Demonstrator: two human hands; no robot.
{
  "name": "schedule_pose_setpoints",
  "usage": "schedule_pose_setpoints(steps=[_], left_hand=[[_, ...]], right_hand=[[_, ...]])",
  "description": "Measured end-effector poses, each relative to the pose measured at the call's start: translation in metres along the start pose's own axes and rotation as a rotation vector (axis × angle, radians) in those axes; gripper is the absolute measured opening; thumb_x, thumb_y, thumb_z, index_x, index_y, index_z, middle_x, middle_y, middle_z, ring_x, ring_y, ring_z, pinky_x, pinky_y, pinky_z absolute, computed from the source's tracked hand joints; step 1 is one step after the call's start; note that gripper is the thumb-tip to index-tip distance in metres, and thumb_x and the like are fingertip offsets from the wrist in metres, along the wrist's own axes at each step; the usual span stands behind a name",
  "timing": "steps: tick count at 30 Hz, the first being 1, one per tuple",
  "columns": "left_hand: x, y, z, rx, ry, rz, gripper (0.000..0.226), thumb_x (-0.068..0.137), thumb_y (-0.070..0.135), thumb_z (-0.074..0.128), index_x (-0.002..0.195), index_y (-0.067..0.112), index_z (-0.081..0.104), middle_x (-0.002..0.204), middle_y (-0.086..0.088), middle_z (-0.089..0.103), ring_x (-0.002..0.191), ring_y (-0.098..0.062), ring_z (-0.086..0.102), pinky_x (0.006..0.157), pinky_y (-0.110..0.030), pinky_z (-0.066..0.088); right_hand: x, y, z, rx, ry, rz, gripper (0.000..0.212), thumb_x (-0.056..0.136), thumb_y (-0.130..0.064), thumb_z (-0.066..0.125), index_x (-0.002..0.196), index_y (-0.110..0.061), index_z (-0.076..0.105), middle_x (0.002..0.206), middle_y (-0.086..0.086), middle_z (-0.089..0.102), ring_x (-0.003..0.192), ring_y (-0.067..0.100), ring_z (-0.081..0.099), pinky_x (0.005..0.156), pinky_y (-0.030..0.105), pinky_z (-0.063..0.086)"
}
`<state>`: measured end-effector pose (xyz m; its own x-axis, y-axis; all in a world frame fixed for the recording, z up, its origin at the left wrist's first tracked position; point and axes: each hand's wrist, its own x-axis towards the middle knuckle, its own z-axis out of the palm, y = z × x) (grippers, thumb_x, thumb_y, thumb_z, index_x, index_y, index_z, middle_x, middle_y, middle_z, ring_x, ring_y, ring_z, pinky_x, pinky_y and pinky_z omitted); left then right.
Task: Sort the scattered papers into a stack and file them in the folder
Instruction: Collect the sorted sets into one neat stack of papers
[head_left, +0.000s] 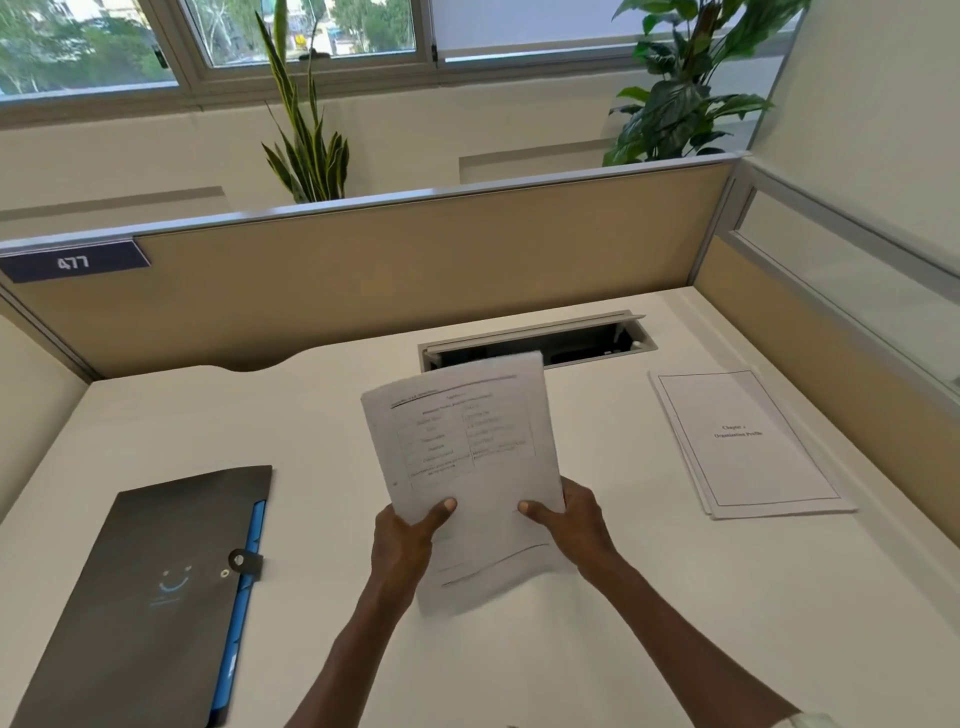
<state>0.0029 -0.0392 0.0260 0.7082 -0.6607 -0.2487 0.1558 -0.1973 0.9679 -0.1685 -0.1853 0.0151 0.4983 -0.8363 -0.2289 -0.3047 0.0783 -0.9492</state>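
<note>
Both hands hold a sheaf of printed papers (467, 457) upright over the middle of the desk, its lower edge near the desktop. My left hand (405, 540) grips its left side with the thumb on the front. My right hand (571, 525) grips the right side the same way. The top sheet carries a printed table. A second stack of papers (748, 441) with a bordered title page lies flat at the right. A dark grey folder (150, 597) with a blue inner edge and a button clasp lies closed at the left.
The white desk (519, 665) is walled by tan partition panels (415, 270) at the back and right. An open cable slot (571, 343) sits in the desktop just behind the held papers. Plants stand beyond the partition.
</note>
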Motion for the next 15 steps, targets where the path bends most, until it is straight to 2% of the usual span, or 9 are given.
schedule_pose_setpoints(steps=[3, 5, 7, 10, 12, 14, 15], left_hand=[[-0.003, 0.001, 0.019, 0.005, -0.011, -0.070, 0.028, 0.081, 0.025, 0.082, 0.107, 0.024, 0.072, 0.095, 0.008, 0.080, 0.083, -0.014, 0.077, 0.066, -0.029, 0.061], [-0.004, -0.001, 0.035, 0.035, -0.020, -0.105, 0.024, 0.084, 0.026, 0.079, 0.106, 0.025, 0.071, 0.093, 0.009, 0.080, 0.082, -0.014, 0.077, 0.070, -0.033, 0.061], [-0.006, -0.001, 0.052, 0.062, -0.028, -0.109, 0.021, 0.086, 0.025, 0.077, 0.106, 0.026, 0.071, 0.094, 0.007, 0.080, 0.082, -0.014, 0.077, 0.074, -0.035, 0.061], [-0.007, 0.002, 0.083, 0.143, -0.020, -0.098, 0.021, 0.090, 0.025, 0.071, 0.111, 0.018, 0.072, 0.101, 0.005, 0.077, 0.090, -0.016, 0.074, 0.083, -0.040, 0.059], [-0.005, 0.003, 0.105, 0.196, -0.016, -0.119, 0.020, 0.095, 0.024, 0.064, 0.103, 0.008, 0.072, 0.095, -0.004, 0.076, 0.083, -0.016, 0.070, 0.079, -0.036, 0.056], [-0.002, 0.005, 0.127, 0.236, -0.039, -0.143, 0.029, 0.098, 0.024, 0.056, 0.093, -0.002, 0.066, 0.085, -0.010, 0.072, 0.072, -0.019, 0.059, 0.069, -0.033, 0.046], [-0.001, 0.007, 0.139, 0.244, -0.066, -0.148, 0.032, 0.099, 0.024, 0.054, 0.090, -0.006, 0.063, 0.081, -0.010, 0.068, 0.070, -0.021, 0.055, 0.067, -0.034, 0.045]], right_hand=[[-0.006, 0.007, -0.017, -0.031, 0.034, 0.006, 0.022, 0.082, -0.018, 0.074, 0.103, -0.023, 0.068, 0.090, -0.016, 0.071, 0.081, 0.006, 0.068, 0.057, 0.006, 0.046], [-0.008, 0.013, -0.031, -0.046, 0.072, 0.021, 0.021, 0.082, -0.015, 0.073, 0.102, -0.021, 0.067, 0.088, -0.017, 0.070, 0.079, 0.003, 0.066, 0.055, 0.005, 0.046], [-0.008, 0.018, -0.049, -0.053, 0.113, 0.033, 0.020, 0.081, -0.014, 0.074, 0.099, -0.019, 0.066, 0.089, -0.013, 0.070, 0.080, 0.008, 0.067, 0.056, 0.007, 0.047], [-0.005, 0.026, -0.083, -0.089, 0.171, 0.064, 0.026, 0.081, -0.013, 0.075, 0.105, -0.011, 0.065, 0.101, 0.001, 0.071, 0.091, 0.019, 0.067, 0.070, 0.021, 0.052], [0.000, 0.028, -0.109, -0.127, 0.204, 0.097, 0.041, 0.081, -0.014, 0.075, 0.118, -0.004, 0.060, 0.118, 0.009, 0.067, 0.107, 0.026, 0.063, 0.090, 0.033, 0.053], [0.006, 0.029, -0.136, -0.142, 0.242, 0.116, 0.058, 0.080, -0.015, 0.077, 0.131, -0.001, 0.053, 0.134, 0.015, 0.057, 0.122, 0.029, 0.054, 0.103, 0.033, 0.043], [0.010, 0.028, -0.150, -0.154, 0.264, 0.119, 0.063, 0.080, -0.015, 0.078, 0.135, -0.001, 0.050, 0.137, 0.015, 0.054, 0.126, 0.029, 0.051, 0.103, 0.030, 0.040]])
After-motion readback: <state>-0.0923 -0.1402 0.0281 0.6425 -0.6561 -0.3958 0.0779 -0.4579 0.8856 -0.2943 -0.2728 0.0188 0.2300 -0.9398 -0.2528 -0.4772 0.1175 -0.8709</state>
